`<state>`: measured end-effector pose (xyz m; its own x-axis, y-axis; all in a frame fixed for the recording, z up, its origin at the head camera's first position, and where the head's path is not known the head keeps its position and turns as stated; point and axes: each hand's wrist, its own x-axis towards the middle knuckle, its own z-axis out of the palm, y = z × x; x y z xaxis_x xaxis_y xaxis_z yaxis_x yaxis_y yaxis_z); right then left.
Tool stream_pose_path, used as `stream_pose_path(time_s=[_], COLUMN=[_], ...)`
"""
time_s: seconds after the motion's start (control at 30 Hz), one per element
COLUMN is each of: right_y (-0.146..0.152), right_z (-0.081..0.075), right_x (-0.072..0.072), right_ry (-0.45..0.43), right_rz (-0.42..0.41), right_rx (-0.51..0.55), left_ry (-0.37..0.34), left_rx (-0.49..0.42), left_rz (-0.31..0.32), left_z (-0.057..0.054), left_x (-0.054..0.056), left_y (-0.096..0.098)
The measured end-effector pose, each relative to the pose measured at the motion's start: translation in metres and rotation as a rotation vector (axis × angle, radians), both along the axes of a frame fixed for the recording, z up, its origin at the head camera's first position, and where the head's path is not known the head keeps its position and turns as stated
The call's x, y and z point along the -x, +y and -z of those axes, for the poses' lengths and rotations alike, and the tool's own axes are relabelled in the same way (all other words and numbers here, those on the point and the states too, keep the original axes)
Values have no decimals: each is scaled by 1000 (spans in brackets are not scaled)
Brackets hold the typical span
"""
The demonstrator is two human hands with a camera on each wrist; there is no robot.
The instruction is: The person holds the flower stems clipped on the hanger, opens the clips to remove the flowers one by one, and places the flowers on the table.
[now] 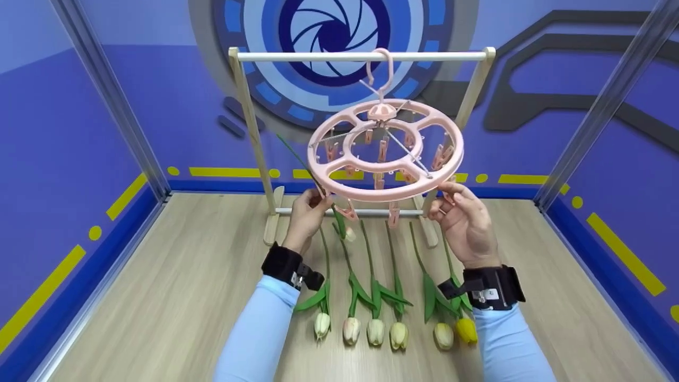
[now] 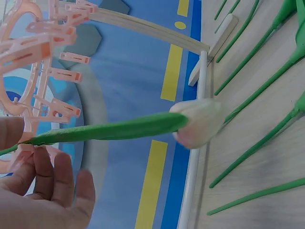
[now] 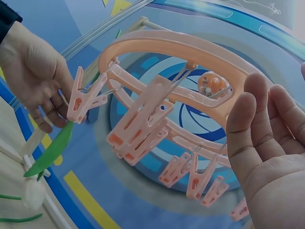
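A round pink clip hanger (image 1: pixel 448 167) hangs from a bar, pegs dangling below its rings. At its left front edge my left hand (image 1: pixel 306 218) pinches the stem of a pale tulip (image 2: pixel 198 125), whose blossom points down and stem end slants up past the rim. Beside those fingers is a pink peg (image 3: pixel 86 98); whether it grips the stem is hidden. At the right front rim, my right hand (image 1: pixel 469 225) holds the edge between thumb and fingers, the contact partly hidden. Its palm is turned toward the head camera.
The hanger's hook sits over the white bar (image 1: pixel 318 56) of a wooden stand (image 1: pixel 249 122). Several tulips lie in a row on the table, including a white one (image 1: pixel 322 324) and a yellow one (image 1: pixel 467 331). Blue patterned panels close in the back and sides.
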<state>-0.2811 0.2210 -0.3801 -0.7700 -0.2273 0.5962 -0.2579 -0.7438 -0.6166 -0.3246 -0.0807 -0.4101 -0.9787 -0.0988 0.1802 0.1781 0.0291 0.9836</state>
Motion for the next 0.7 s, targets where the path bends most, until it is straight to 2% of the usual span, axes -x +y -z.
stream_pose_path(time_s=[0.2,0.33,0.57,0.7], right_y=[-10,-22,-45,-58], right_z=[8,16,24,24], right_x=[-2,-2,-4,-4], right_ry=[-37,-29,-2,31], right_rz=[74,81,104,121], right_rx=[-110,-169,-311,-405], left_ry=[3,23,62,87], left_rx=[6,58,115,147], left_rz=[16,26,113,130], left_z=[-5,-10,-13,-13], left_x=[-8,-16,-30,-37], left_y=[-1,0,2,3])
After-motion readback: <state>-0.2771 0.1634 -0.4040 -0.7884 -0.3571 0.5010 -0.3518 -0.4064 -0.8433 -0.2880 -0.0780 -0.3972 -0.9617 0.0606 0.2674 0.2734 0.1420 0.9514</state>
